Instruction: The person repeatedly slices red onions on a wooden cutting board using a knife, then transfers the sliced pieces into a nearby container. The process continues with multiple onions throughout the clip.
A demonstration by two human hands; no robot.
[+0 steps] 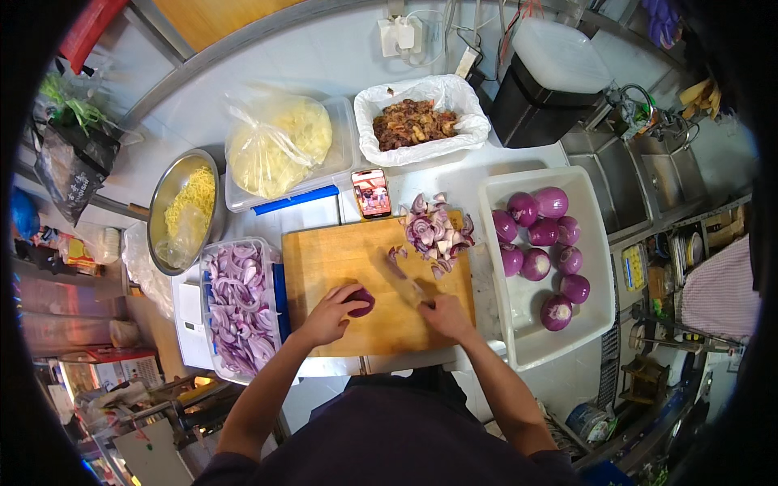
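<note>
On a wooden cutting board [377, 334], my left hand [330, 316] has its fingers around a peeled red onion [361, 303]. My right hand [445, 316] grips a kitchen knife [402, 276], blurred, its blade pointing up and left over the board. Cut onion pieces and root ends [433, 234] lie heaped at the board's top right corner, with a few loose bits beside them. Left of the board stands a clear plastic box packed with sliced red onion [243, 310]. Several whole peeled red onions [535, 265] lie in a white plastic tub [523, 358] at the right.
Behind the board, a smartphone [372, 193] leans beside a lidded plastic box [343, 130] bearing a bag of pale food [279, 146]. A bag-lined tub of brown food [415, 124] and a steel bowl of yellow noodles [189, 206] stand near. A metal sink [608, 188] is at the right.
</note>
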